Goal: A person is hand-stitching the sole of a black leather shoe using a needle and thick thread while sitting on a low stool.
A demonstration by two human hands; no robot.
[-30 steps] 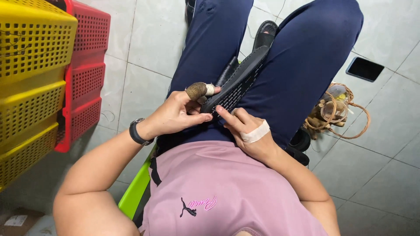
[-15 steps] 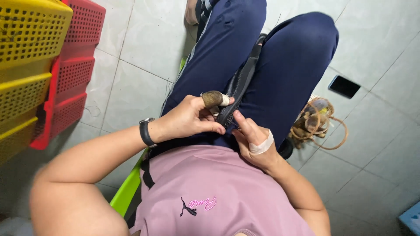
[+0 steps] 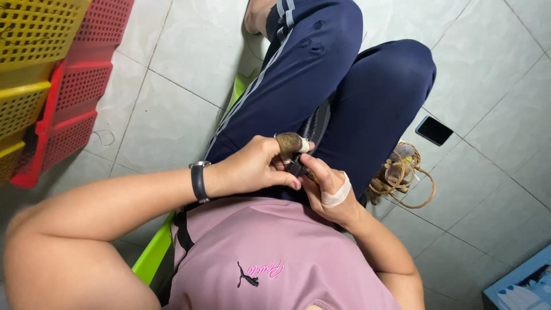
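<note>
View has swung since a second ago — crates slid left, phone and bundle now show further right. Hands themselves barely moved: same pinch at the lap, so the work is at the same stage, just seen closer.

Left hand sits on the lap, fingers curled; its thumb wears a brown cap and presses against a small dark piece. Right hand meets it from the other side, fingers closed on that same piece — white tape around one finger. What the piece is, can't tell; too small and mostly covered. It sits between both hands, above the dark strap that runs between the thighs.

Counts:
- 1 dark piece, 1 thumb cap, 1 watch on the left wrist
- 2 crate stacks at left — yellow crates, red crates
- 1 phone on the tiles
- 1 fibre bundle beside the right leg
- 1 green stool
</note>
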